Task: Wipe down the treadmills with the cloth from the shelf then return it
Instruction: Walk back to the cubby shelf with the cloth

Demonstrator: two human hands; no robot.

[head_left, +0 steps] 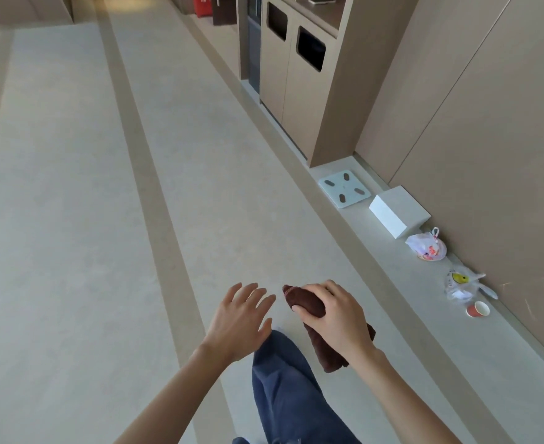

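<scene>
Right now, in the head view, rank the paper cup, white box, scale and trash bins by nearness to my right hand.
From the right hand:
1. paper cup, on the ledge to its right.
2. white box, farther along the ledge.
3. scale, just beyond the box.
4. trash bins, far ahead.

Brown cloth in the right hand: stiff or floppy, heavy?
Probably soft, and floppy once unfolded: the cloth looks like a folded fuzzy towel. Likely light: the right hand alone holds it mid-length. That texture seems unlikely to slip.
</scene>
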